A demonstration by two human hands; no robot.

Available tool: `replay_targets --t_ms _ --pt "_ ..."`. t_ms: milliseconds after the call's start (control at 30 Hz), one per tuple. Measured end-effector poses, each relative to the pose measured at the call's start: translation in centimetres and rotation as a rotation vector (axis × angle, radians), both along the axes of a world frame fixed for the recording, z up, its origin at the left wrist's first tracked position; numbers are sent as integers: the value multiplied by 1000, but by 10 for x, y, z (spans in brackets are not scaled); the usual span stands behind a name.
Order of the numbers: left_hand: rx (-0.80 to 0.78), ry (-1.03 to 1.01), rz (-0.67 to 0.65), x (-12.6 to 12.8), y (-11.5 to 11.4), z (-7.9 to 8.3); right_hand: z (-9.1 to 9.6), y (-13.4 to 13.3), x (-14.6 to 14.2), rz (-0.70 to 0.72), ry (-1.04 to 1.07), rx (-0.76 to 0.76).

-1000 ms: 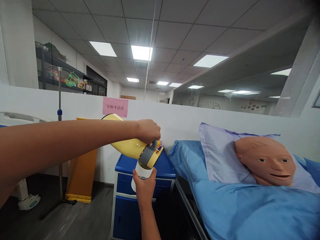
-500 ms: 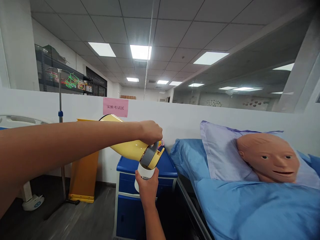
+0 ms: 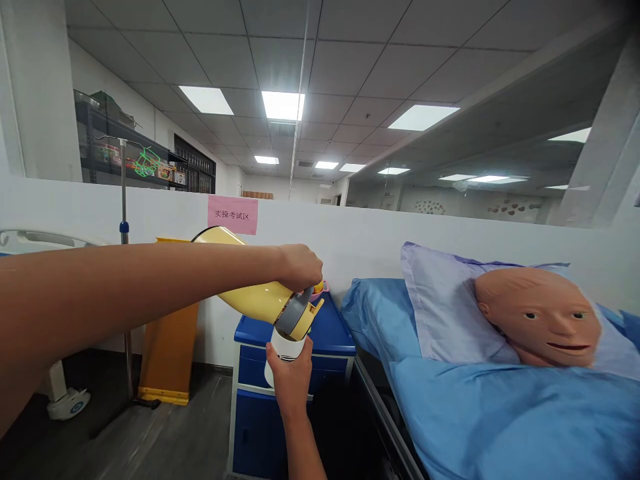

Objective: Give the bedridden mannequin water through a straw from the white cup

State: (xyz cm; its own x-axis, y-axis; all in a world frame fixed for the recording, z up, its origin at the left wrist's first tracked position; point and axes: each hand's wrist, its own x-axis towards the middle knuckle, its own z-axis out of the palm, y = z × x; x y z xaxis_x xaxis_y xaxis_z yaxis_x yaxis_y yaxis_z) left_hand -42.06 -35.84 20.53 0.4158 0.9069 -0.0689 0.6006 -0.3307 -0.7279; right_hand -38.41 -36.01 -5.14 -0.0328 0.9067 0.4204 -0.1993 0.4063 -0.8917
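My left hand (image 3: 301, 265) is closed around the handle of a yellow vacuum jug (image 3: 257, 301) with a grey collar. The jug is tipped, its base up to the left and its spout end down to the right. Part of its body is hidden behind my forearm. Directly under the spout end is a white cup (image 3: 287, 346), with my right hand (image 3: 293, 379) wrapped round it from below. The jug's mouth lies over the cup's rim. Whether liquid is flowing I cannot make out.
Behind the jug stands a blue bedside cabinet (image 3: 333, 330) with a pink container (image 3: 323, 291) on top. On the right, a manikin head (image 3: 537, 317) rests on a pillow (image 3: 435, 307) on a bed with blue bedding (image 3: 500, 420). An IV pole (image 3: 124, 200) and orange board (image 3: 167, 353) stand left.
Both hands, with the jug and the cup, have shifted slightly left. The jug stays tipped over the cup.
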Motion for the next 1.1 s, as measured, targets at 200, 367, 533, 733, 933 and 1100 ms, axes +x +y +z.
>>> replay_targets --t_ms 200,367,533,733,933,1100 --pt "-24 63 -33 0 8 -5 -1 0 2 16 -16 -16" --pt "-35 81 -45 -4 10 -7 -2 -1 0 32 -41 -20" --pt "-40 50 -35 -8 10 -8 -4 -1 -4 48 -27 -3" --pt "-55 56 7 -6 6 -5 -1 -3 -3 67 -4 -30" --pt "-39 112 -24 -5 4 -2 2 -3 -3 49 2 -40" --pt "-29 112 -36 -5 4 -1 3 -2 -4 49 8 -45"
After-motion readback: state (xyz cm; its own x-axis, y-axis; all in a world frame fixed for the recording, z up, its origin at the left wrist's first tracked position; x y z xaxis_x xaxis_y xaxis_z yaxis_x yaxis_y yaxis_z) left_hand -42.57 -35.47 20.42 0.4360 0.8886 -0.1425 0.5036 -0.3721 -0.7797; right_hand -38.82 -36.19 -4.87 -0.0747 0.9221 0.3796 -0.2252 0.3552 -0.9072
